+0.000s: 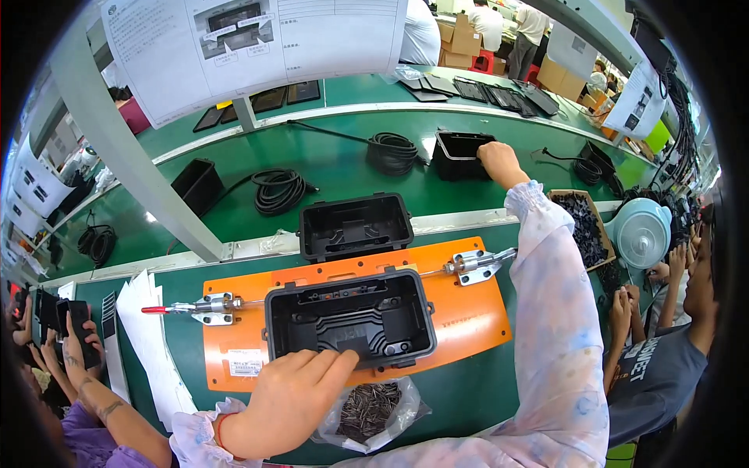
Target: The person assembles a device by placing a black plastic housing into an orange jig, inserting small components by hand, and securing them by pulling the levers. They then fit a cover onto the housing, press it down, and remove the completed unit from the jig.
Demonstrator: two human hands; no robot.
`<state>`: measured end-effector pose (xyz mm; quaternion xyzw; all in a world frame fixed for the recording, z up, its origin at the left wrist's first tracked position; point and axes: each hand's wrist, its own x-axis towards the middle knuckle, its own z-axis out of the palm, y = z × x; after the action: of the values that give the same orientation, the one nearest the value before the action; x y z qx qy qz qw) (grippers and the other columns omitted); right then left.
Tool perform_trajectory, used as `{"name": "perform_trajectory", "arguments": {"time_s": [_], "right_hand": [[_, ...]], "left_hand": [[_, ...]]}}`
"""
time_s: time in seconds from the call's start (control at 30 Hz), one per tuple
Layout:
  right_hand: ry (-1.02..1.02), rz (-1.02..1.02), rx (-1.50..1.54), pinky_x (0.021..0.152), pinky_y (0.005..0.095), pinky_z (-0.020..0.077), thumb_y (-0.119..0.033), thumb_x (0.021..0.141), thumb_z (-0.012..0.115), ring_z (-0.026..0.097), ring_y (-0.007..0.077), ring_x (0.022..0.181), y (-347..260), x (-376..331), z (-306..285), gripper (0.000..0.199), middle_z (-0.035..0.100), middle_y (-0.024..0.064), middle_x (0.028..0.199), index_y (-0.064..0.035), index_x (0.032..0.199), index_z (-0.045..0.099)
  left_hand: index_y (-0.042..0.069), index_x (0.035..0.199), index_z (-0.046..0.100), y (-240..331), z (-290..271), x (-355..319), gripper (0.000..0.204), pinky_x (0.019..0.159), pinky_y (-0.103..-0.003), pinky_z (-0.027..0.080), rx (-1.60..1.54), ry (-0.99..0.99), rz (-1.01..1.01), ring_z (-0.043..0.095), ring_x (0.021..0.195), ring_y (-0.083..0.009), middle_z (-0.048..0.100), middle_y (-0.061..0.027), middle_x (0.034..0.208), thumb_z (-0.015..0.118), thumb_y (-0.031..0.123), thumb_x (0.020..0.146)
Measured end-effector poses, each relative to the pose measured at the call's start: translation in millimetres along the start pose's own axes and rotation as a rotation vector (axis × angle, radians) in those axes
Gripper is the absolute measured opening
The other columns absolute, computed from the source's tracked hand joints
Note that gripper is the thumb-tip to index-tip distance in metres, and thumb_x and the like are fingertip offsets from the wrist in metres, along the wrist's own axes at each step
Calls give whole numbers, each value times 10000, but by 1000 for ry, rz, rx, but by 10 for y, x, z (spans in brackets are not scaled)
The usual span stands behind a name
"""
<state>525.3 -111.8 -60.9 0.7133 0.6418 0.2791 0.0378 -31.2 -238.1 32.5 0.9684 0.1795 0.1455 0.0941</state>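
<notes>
My left hand (pixel 304 394) is bent over the near wall of an open black plastic box (pixel 275 324), its fingertips at the rim. Beside the fingertips, inside the box, is a small dark rectangular patch (pixel 355 345); whether it is a loose piece I cannot tell. The box sits in an orange fixture plate (pixel 468 312) between two toggle clamps (pixel 211 306). My right arm reaches far forward, and my right hand (pixel 502 164) grips the right rim of another black box (pixel 460 160) on the green belt. Its thumb is mostly hidden.
Behind the fixture stands a third black box (pixel 355 226). A bag of screws (pixel 370 413) lies near me. Coiled cables (pixel 281 191) rest on the belt. On the right are a carton of black parts (pixel 581 226) and a fan (pixel 641 234). A metal post (pixel 133 140) rises left; co-workers sit on both sides.
</notes>
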Motion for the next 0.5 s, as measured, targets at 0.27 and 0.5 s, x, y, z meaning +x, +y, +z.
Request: {"name": "perform_trajectory", "arguments": {"time_s": [0.27,0.5], "right_hand": [[-126,29,81,763,453,598,-128,829,693,739,363,871,12,-135,-229,102,747,174,890,-55,871,751],[78,182,385,858,459,559,-207,899,735,695,394,951,27,-678,-1181,335,722,180,1071,-46,1192,709]], "left_hand": [[23,1178,617,-214,173,13,341,656,-350,527,-134,-155,44,661,774,-237,635,-79,851,699,201,899],[13,1261,633,-157,332,-71,558,810,-405,530,-9,-186,-25,659,891,-274,676,-107,1025,801,313,821]]}}
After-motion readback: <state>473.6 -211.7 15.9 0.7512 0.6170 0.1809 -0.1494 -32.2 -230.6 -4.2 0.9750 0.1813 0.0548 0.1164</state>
